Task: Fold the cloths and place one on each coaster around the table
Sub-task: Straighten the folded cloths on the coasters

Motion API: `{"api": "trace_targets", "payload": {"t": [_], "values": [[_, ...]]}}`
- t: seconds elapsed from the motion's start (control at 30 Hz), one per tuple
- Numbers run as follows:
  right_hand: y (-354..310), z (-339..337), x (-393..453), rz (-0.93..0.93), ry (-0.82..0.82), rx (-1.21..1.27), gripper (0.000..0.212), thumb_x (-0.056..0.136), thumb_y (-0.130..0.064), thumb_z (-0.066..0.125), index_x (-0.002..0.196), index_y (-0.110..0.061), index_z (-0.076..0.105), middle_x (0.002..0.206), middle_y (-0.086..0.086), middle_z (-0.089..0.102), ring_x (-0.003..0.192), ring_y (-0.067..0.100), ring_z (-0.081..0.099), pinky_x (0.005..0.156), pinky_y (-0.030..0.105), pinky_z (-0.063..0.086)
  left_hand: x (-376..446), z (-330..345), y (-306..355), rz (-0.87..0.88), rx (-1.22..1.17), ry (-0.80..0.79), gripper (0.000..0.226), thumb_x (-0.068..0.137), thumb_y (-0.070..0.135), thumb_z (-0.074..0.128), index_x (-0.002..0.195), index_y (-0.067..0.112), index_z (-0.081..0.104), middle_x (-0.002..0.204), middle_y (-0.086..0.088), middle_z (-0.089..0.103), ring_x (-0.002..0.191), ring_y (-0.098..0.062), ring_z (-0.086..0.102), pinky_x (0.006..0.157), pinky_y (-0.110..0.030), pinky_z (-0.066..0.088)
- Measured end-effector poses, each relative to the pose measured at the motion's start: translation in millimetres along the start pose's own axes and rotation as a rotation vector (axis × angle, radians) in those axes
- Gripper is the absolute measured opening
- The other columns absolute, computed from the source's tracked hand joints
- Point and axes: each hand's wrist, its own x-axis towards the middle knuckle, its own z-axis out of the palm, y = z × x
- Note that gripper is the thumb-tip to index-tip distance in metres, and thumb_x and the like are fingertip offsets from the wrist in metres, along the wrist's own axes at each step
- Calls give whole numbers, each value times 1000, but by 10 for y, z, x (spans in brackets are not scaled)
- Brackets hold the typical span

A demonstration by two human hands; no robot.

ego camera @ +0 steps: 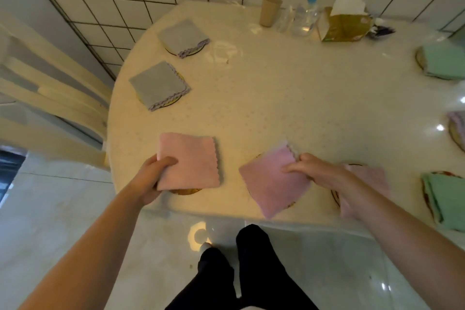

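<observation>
— Cloths: which one matters right now?

— The two pink ones at the near edge of the surface [289, 98]. The left hand [151, 178] has its fingers [167, 161] curled over the near-left corner of the left pink cloth [191, 162], thumb hidden underneath. That cloth lies square, flat over a coaster [187, 191] that peeks out just at its near edge.

— And the other?

— The right hand [324, 171] pinches the middle pink cloth [271, 181] at its right corner. This one sits turned like a diamond, its long diagonal running from far-right to near, and its near tip hangs past the surface edge. The coaster beneath shows only as slivers, so I'd say it wants shifting away from the edge and squaring up.

— Which hand is nearer for that?

— The right, already on it. Both forearms reach in from below, left one angled inward, right one crossing over a third pink cloth [372, 178].

— The rest?

— Grey cloths [161, 85] and green cloths [445, 61] already rest on their coasters.
</observation>
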Motion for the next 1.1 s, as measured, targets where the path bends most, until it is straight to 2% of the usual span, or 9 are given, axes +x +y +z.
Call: {"api": "trace_targets", "payload": {"t": [0.07,0.17,0.43,0.6,0.67,0.73,0.83,0.97,1.1], "values": [[4,49,-122,-7,-25,260,25,79,-22,72,96,-5,68,95,10,73,89,25,69,81,35,52,40,-71,101,-38,52,-99,40,84,14,64,121,6,53,115,-20,62,107,-38,59,87,-53,51],[132,142,-125,9,72,479,23,84,-21,68,105,-11,66,105,13,71,99,31,66,91,46,50,158,-138,132,-55,135,-132,44,83,13,66,125,4,54,116,-19,64,104,-36,61,82,-47,53],[380,369,-96,130,215,430,36,86,-18,67,119,-10,58,109,12,69,101,32,65,93,52,50,370,-270,-104,-44,233,-51,45,89,5,61,131,-5,48,120,-21,61,103,-35,61,81,-45,52],[424,385,-168,147,258,400,40,84,-25,69,120,-13,56,114,15,66,104,37,63,91,58,49,423,-381,-132,-24,230,-27,33,89,14,64,118,0,57,112,-16,66,98,-32,64,80,-44,54],[421,395,-187,132,313,260,40,85,-32,67,116,-11,52,108,9,63,98,30,63,83,50,55,435,-437,-123,-26,308,19,23,88,19,66,106,6,62,108,-15,66,95,-31,63,79,-43,54],[402,404,-210,124,390,16,41,86,-39,64,108,-9,45,97,8,57,84,25,61,63,39,57,453,-474,-109,2,433,57,17,86,21,69,97,10,63,103,-15,66,91,-31,63,72,-39,55],[377,414,-231,147,434,-300,47,86,-44,62,107,-8,39,86,8,54,62,22,57,38,25,43,461,-508,-66,73,634,106,22,82,21,74,96,9,61,94,-13,66,84,-29,65,67,-39,58],[232,386,-156,168,619,-829,39,90,-35,52,115,-7,43,108,13,61,92,30,61,65,32,45,506,-581,118,147,891,182,28,78,23,77,97,14,58,80,-4,68,70,-22,68,77,-41,57],[-240,450,9,28,697,-810,33,90,-25,52,119,-10,45,118,12,55,104,32,57,75,35,46,639,-634,407,180,829,239,23,80,18,75,97,10,61,85,-9,69,69,-25,68,73,-40,57]]}}
